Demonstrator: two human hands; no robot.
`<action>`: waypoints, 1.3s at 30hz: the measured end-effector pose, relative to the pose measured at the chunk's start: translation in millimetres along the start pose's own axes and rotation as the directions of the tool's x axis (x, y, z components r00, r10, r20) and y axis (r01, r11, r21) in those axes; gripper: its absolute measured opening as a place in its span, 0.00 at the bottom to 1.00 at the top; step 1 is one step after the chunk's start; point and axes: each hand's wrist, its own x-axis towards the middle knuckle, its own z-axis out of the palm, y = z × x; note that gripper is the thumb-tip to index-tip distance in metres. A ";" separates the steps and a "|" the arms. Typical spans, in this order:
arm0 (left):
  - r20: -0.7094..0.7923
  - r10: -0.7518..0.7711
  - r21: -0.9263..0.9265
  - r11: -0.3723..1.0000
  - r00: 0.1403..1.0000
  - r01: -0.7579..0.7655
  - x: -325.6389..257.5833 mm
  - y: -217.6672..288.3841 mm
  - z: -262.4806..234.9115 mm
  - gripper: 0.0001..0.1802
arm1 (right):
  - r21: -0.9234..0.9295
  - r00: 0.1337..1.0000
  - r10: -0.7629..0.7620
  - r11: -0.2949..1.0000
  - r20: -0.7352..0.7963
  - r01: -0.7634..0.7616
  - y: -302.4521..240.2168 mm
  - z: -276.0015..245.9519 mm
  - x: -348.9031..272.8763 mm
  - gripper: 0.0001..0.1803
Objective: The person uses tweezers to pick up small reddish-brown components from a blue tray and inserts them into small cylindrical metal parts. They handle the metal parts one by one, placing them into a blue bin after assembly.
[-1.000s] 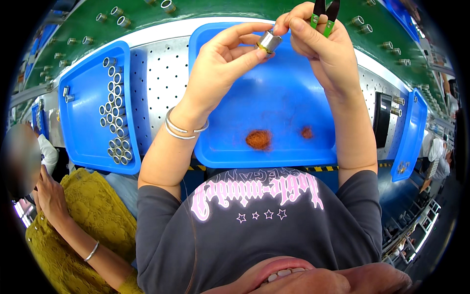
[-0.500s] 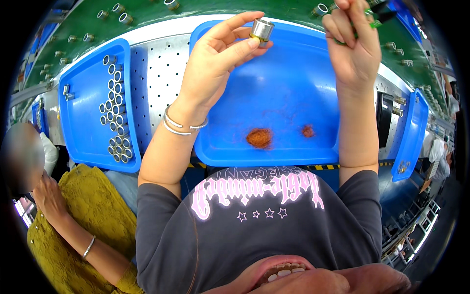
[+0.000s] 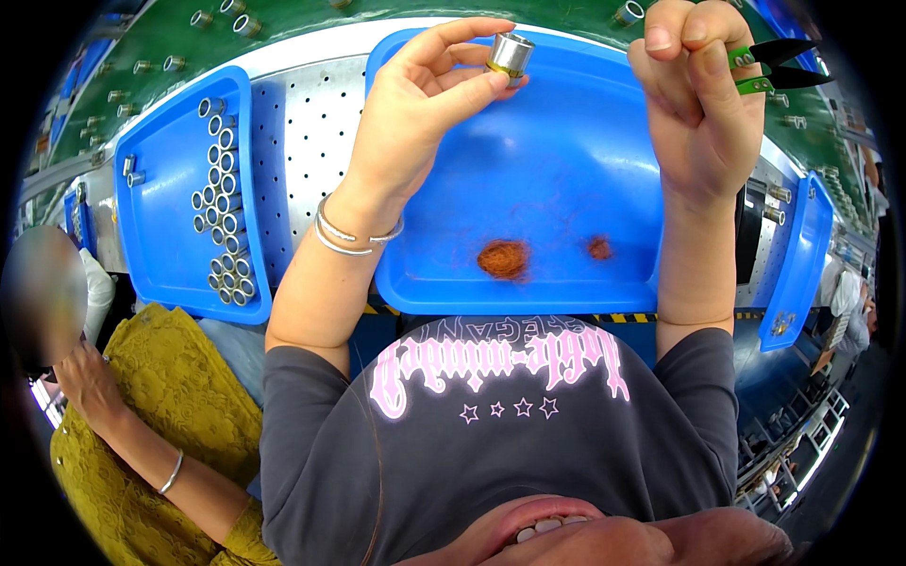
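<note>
A short silver metal sleeve with a yellowish lower band (image 3: pixel 511 54) is pinched between the thumb and fingers of my left hand (image 3: pixel 415 104), above the far edge of a blue tray (image 3: pixel 566 179). My right hand (image 3: pixel 703 132), raised over the tray's far right corner, is closed round green-handled thread snips (image 3: pixel 755 86). Their black blades point right, away from the sleeve, and stand apart. Whether the right fingertips also pinch a fine thread, I cannot make out. On the tray floor lie a reddish-brown clump of fine strands (image 3: pixel 503 258) and a smaller clump (image 3: pixel 599 247).
Another blue tray (image 3: pixel 160 255) on the left bears many similar metal sleeves (image 3: pixel 226 203). Beyond the trays runs a green belt (image 3: pixel 311 24) with scattered sleeves. A narrow-looking blue tray (image 3: pixel 791 283) stands at the right. A co-worker's hand (image 3: pixel 87 385) is at the lower left.
My right hand has moved slightly right and down and turned, bringing the snips' blades into clearer view. My left hand keeps the sleeve in nearly the same place.
</note>
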 end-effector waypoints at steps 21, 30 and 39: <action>-0.173 -0.018 -0.135 0.991 0.985 -0.006 0.7 7.3 -1.1 0.25 | -0.889 0.992 0.128 0.453 -0.009 -0.067 18.8 12.9 -4.5 0.13; -0.132 0.000 -0.115 0.993 0.991 -0.016 0.5 4.6 -0.9 0.24 | -0.887 0.992 0.125 0.458 -0.003 -0.060 17.8 13.4 -5.7 0.10; -0.126 0.019 -0.107 0.994 0.992 -0.032 0.5 4.4 -1.7 0.24 | -0.877 0.989 0.144 0.471 -0.029 -0.094 17.7 14.4 -6.2 0.09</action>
